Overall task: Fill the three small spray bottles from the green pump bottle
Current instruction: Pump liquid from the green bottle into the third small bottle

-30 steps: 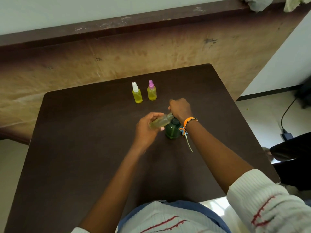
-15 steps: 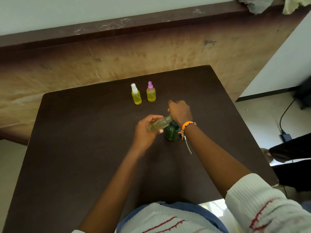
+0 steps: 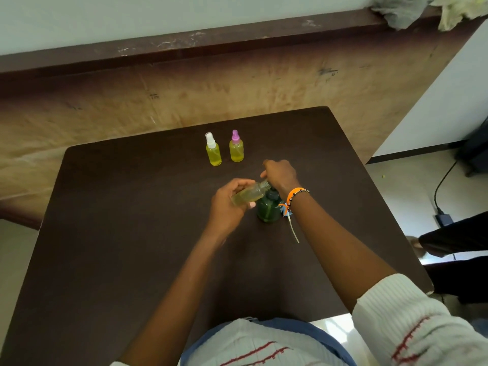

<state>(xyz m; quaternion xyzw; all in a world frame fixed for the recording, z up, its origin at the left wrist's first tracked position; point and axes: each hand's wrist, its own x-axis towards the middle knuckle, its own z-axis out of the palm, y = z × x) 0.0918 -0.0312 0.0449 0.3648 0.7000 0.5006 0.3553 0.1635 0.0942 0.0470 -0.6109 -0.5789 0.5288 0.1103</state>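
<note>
The dark green pump bottle (image 3: 268, 209) stands at the middle of the brown table (image 3: 105, 233). My right hand (image 3: 280, 175) sits curled over its pump head, which is hidden beneath it. My left hand (image 3: 228, 204) grips an uncapped small spray bottle (image 3: 248, 194), tilted with its open neck up against the pump; pale yellow liquid lies inside it. Farther back stand two small capped bottles of yellow liquid side by side: one with a white sprayer (image 3: 212, 152) and one with a purple sprayer (image 3: 236, 149).
Behind the table runs a worn wooden wall panel with a dark ledge (image 3: 184, 48); crumpled cloths (image 3: 401, 9) lie at its right end. On the floor to the right are a cable with a charger (image 3: 443, 217) and another person's leg (image 3: 454, 239).
My right hand has sunk a little on the pump. The tilted bottle stays at the spout in my left hand, and the view has shifted slightly.
</note>
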